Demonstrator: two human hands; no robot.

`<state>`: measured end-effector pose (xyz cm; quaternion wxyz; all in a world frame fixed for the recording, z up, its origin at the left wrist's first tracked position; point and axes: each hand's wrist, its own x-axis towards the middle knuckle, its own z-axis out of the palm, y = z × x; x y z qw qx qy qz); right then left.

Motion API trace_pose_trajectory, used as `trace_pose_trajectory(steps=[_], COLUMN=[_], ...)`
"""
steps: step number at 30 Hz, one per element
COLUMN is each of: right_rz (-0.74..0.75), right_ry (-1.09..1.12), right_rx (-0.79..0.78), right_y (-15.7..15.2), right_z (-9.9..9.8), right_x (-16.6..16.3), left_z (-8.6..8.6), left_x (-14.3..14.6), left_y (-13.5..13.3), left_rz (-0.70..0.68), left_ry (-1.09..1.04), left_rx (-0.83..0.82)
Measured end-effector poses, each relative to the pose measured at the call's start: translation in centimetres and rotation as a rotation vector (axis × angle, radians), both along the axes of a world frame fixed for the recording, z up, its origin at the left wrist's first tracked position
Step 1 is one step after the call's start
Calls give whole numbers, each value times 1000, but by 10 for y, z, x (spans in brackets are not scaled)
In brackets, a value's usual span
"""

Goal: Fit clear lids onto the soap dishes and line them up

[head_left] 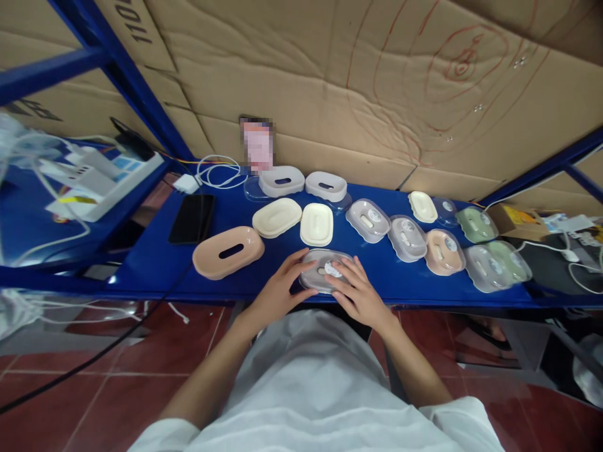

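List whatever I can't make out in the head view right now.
All in the head view:
Grey dish: both ends, partly covered by the left hand and right hand.
Sticker on it: print too small.
Upright pink object: face masked by pixelation.
White item, lower right: cut off by the edge.

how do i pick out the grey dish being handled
Go to the near side of the blue table. A grey dish sits there under a clear cover; unlike its neighbours, it has the left hand and right hand on it.
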<state>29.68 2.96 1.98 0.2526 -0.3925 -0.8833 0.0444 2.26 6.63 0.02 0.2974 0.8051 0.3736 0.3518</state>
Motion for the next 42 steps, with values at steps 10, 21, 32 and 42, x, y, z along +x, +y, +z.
trace_pose_trajectory(steps=[10,21,32,42], right_rz=[-14,-12,-357,-887], right_ry=[-32,-80,113,-240], right_rx=[-9,-5,203,-268], right_y=[-8,14,68,216], right_z=[-3,-1,69,68], right_x=[9,9,87,165], left_z=[3,-2,9,10], left_x=[2,0,4,6], left_y=[-3,4,-5,-6], left_rz=[22,67,72,63], left_ry=[38,27,-47,52], left_rx=[75,47,-61,58])
